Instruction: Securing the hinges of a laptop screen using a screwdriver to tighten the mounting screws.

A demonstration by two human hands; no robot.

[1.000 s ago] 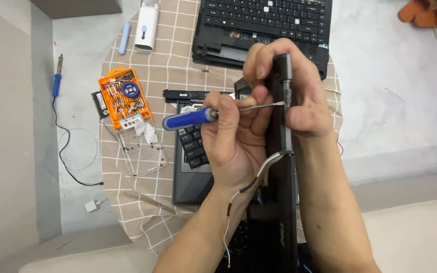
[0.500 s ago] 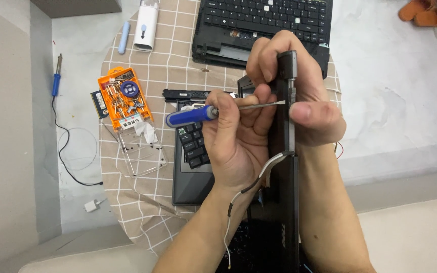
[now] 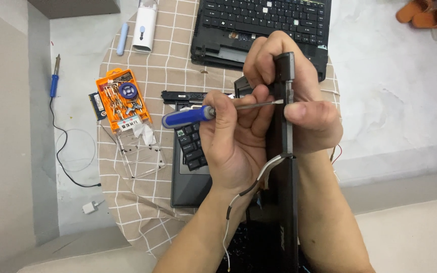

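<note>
Teardown looks well underway, going by how things lie. The right hand (image 3: 304, 108) is wrapped tight around a black laptop screen panel (image 3: 285, 202), stood on edge and running from mid-frame down to the bottom edge. The left hand (image 3: 233, 141) is closed around a blue-handled screwdriver (image 3: 188, 116), whose tip sits right at the panel's metal hinge strip (image 3: 289, 121) in the centre of the frame.

Already apart, as far as I can judge: a laptop base with keyboard (image 3: 264, 25) sits at the top centre of the table (image 3: 178, 50), a second keyboard section (image 3: 190, 151) lies under the left wrist, and the orange bit case (image 3: 122, 101) is open at left with its clear lid (image 3: 137, 151) beside it. A grey cable (image 3: 259, 177) hangs loose off the panel. Still to go, I'd guess: whatever fastener the tip is on.

Can't see the screw itself, since the thumb covers that spot. The panel's lower end is cut off by the frame. A soldering iron (image 3: 54, 81) lies at far left on the floor.
</note>
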